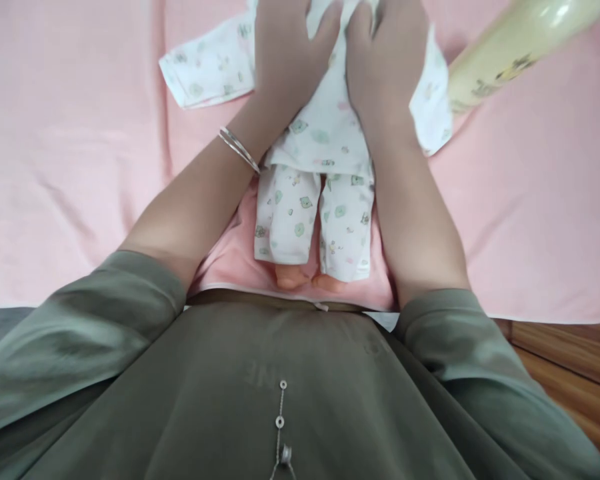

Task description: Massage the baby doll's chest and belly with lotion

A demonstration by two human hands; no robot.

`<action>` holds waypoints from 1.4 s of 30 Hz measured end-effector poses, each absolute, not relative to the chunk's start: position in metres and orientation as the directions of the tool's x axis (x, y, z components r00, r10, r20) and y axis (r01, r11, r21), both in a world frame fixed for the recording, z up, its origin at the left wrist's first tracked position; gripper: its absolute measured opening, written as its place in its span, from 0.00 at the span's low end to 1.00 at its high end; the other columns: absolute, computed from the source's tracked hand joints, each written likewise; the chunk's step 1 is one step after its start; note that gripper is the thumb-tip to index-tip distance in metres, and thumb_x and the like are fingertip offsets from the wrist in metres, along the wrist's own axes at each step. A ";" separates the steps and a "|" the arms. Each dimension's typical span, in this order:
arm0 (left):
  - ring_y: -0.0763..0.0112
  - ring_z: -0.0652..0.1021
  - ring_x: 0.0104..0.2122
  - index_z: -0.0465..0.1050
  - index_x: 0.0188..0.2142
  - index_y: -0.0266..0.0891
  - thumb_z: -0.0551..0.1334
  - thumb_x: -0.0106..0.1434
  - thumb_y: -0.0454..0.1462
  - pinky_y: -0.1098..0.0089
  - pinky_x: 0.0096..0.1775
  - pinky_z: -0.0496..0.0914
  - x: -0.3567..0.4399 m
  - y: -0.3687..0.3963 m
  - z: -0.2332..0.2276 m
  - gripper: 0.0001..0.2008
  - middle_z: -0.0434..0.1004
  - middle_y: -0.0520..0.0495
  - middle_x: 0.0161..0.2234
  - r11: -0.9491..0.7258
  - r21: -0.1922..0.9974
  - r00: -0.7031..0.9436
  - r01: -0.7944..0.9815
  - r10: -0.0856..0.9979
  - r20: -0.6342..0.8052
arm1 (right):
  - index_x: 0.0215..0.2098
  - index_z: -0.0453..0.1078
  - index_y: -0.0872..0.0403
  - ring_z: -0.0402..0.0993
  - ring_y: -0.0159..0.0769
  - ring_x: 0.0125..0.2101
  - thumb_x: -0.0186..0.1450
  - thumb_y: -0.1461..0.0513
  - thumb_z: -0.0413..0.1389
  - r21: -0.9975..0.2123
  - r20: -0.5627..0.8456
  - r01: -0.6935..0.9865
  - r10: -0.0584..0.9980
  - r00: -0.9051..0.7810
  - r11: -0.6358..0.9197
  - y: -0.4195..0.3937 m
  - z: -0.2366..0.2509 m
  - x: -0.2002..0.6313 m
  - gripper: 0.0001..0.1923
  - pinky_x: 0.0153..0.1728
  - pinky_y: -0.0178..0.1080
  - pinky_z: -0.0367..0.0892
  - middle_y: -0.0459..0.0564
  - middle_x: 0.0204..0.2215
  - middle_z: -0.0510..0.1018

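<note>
A doll lies on its back in a white long-sleeved baby shirt and matching baby pants, both printed with small green and pink figures. Below the pant legs two orange-toned feet stick out. Over the upper shirt, my left hand rests with its thumb spread toward the middle. Opposite it, my right hand lies on the shirt's other side, thumb near the left thumb. The top edge of the picture cuts off the fingers of both hands, and the doll's head is out of view. One sleeve stretches out flat to the left.
A pink cloth covers the surface under the doll. At upper right a pale yellow bottle-like cylinder with a cartoon print lies or leans close to the right sleeve. Wooden boards show at lower right, beyond the cloth's edge.
</note>
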State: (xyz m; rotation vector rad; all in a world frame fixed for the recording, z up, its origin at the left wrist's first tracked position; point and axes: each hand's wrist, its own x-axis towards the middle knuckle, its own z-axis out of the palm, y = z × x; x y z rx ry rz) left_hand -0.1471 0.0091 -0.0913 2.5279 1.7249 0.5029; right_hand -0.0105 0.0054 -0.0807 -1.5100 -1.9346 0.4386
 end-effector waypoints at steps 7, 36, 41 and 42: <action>0.68 0.72 0.49 0.71 0.46 0.32 0.55 0.66 0.42 0.61 0.55 0.64 -0.148 0.007 -0.100 0.16 0.75 0.45 0.44 -0.330 0.538 0.005 0.776 0.855 0.518 | 0.53 0.68 0.62 0.66 0.40 0.49 0.70 0.59 0.45 -0.368 0.360 0.903 0.929 -0.083 0.223 -0.006 -0.070 -0.009 0.20 0.53 0.43 0.56 0.57 0.48 0.74; 0.51 0.78 0.40 0.77 0.28 0.57 0.52 0.56 0.48 0.53 0.47 0.73 -0.133 0.042 -0.126 0.14 0.80 0.47 0.33 -0.450 0.667 -0.100 0.594 0.781 0.616 | 0.37 0.77 0.44 0.78 0.48 0.39 0.60 0.60 0.45 -0.291 0.524 0.934 0.851 -0.025 0.206 0.019 -0.091 0.008 0.18 0.39 0.42 0.68 0.53 0.35 0.81; 0.51 0.79 0.41 0.78 0.29 0.56 0.53 0.55 0.46 0.54 0.48 0.72 -0.133 0.043 -0.127 0.14 0.81 0.47 0.34 -0.451 0.658 -0.093 0.604 0.779 0.620 | 0.43 0.76 0.43 0.76 0.47 0.44 0.59 0.60 0.45 -0.336 0.506 0.901 0.859 -0.073 0.275 0.024 -0.094 0.013 0.20 0.43 0.41 0.68 0.51 0.41 0.80; 0.52 0.79 0.42 0.78 0.31 0.55 0.52 0.56 0.46 0.54 0.49 0.72 -0.132 0.041 -0.127 0.15 0.81 0.46 0.36 -0.438 0.654 -0.106 0.616 0.778 0.620 | 0.44 0.76 0.43 0.76 0.46 0.45 0.60 0.60 0.45 -0.343 0.504 0.897 0.860 -0.076 0.280 0.023 -0.093 0.013 0.21 0.45 0.41 0.68 0.51 0.42 0.80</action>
